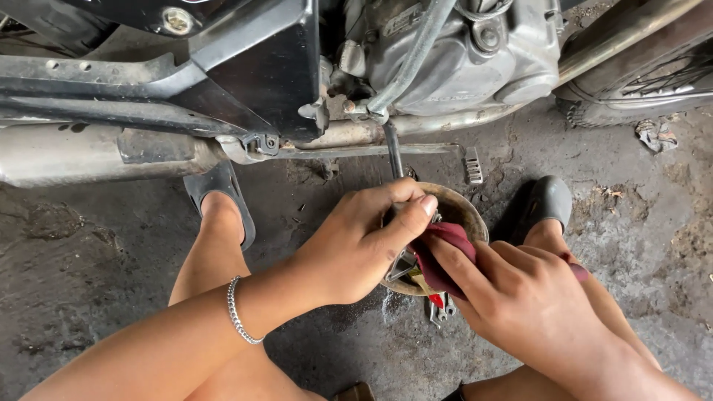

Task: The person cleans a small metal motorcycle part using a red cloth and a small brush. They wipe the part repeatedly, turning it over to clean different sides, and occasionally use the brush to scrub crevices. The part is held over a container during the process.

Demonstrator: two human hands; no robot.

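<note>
1. The left hand (364, 241) curls over the near-left rim of a round metal bowl (462, 212) on the concrete floor (89, 260), gripping a small metal part (403, 261).
2. The right hand (520, 297) pinches a dark red rag (444, 249) against that part.
3. The motorcycle engine (453, 52) and exhaust pipe (89, 152) crowd the far side.
4. Pliers (440, 306) lie under the bowl's near edge.
5. Open floor spreads left and right.

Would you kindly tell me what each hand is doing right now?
Left hand: closed on a metal part over the bowl.
Right hand: holding a dark red rag.
</note>
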